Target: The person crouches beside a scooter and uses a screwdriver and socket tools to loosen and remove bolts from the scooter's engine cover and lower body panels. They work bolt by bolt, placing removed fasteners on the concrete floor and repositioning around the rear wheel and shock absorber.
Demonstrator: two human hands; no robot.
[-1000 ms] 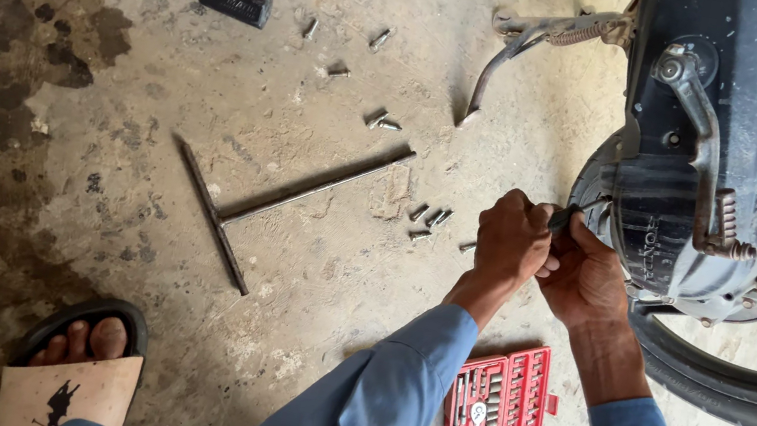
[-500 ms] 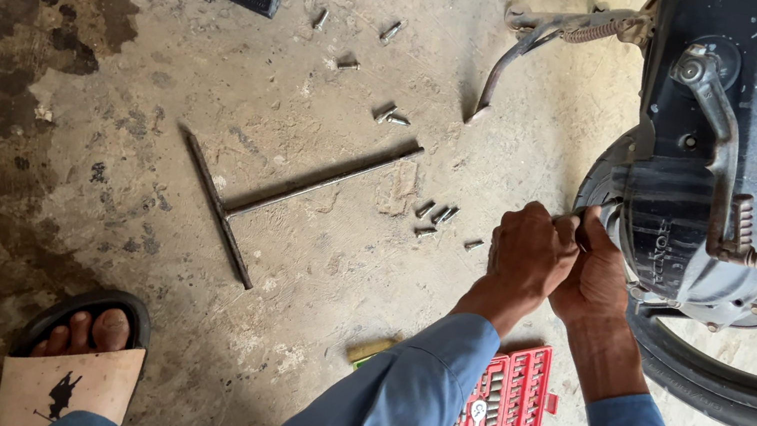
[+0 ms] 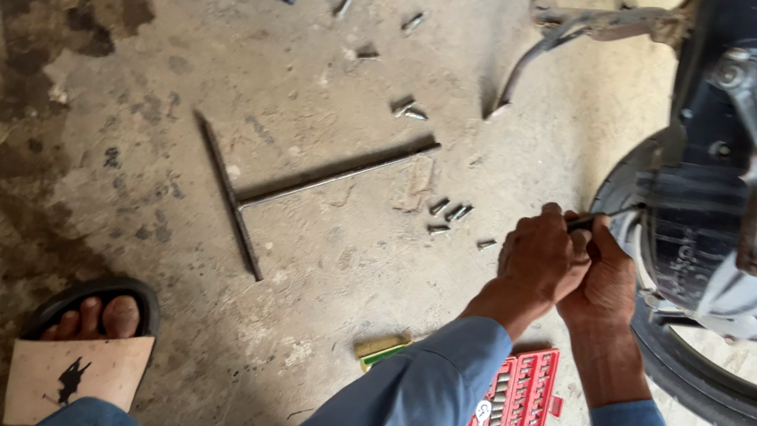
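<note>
At right of centre, the left hand (image 3: pixel 541 259) and right hand (image 3: pixel 607 280) grip a thin tool (image 3: pixel 590 219) together, above an open red case (image 3: pixel 508 421) holding sockets.

A red socket-set case (image 3: pixel 508 421) lies open on the concrete floor (image 3: pixel 162 108), partly under the blue sleeves; rectangular, rows of grey sockets, with a small white label.

Soft daylight is lighting the scene evenly; shadows are lying faint, and slight motion blur is softening edges.
</note>
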